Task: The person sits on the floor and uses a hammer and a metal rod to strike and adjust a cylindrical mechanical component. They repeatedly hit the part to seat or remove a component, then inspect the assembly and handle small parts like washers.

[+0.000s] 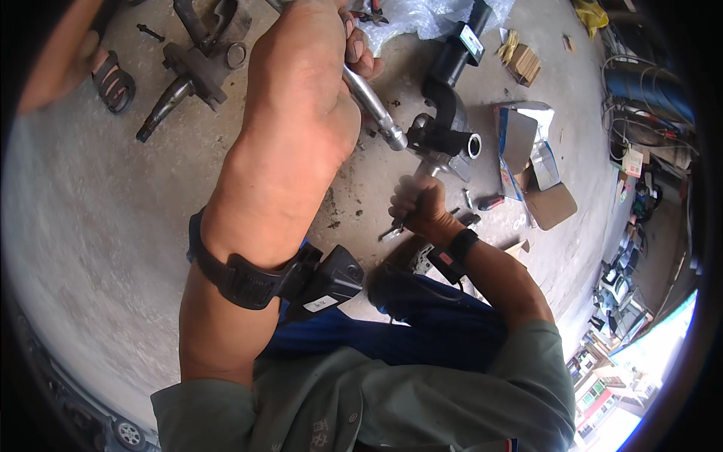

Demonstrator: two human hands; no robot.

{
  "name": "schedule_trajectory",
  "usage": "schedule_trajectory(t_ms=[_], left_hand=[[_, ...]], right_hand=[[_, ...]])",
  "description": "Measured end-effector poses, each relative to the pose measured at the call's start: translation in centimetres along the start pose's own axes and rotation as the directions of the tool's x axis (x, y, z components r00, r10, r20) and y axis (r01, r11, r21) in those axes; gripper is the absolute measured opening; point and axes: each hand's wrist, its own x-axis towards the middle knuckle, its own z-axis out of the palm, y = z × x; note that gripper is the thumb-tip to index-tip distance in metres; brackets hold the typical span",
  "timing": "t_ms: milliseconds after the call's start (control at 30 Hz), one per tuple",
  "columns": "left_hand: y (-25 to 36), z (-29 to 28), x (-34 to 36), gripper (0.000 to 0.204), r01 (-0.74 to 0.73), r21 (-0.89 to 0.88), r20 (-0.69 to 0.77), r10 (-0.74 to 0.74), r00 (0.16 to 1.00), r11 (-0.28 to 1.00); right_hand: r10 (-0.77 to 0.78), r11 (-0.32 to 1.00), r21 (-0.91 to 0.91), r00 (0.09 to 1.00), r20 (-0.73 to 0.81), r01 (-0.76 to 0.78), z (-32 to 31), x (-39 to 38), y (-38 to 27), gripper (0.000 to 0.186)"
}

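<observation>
Open floor [113, 226] spread leftward. The left grip [360, 53] curled round a steel bar [376, 111], the right grip [420, 205] round the spindle [430, 167] of a black part [446, 109] (pale label [472, 44] on its tube [450, 62]).

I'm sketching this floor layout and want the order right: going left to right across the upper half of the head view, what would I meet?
Dark strapped sandal → worn metal part with a tapered shaft → left hand → black metal part → opened cardboard box → blue cylinder.
</observation>
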Motion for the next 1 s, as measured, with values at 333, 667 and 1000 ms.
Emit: schedule_trajectory(t_ms=[333,667,1000], left_hand=[[-1.0,0.2,0.6,0.032,-0.209,0.366,-0.060,0.247,0.967,0.907],[-2.2,-0.1,0.1,0.036,-0.086,0.422,-0.076,0.130,0.989,0.903],[-3.3,-1.0,-0.5,0.037,-0.119,0.573,-0.017,0.157,0.987,0.811]], right_hand=[[0.003,1.000,-0.020,0.997,-0.073,-0.005,-1.4,0.0,-0.2,0.027],[-0.002,1.000,-0.012,0.964,-0.266,-0.001,-3.7,0.3,-0.1,0.020],[-0.146,0.988,-0.004,0.926,-0.347,0.154,-8.7,0.5,1.2,0.011]])
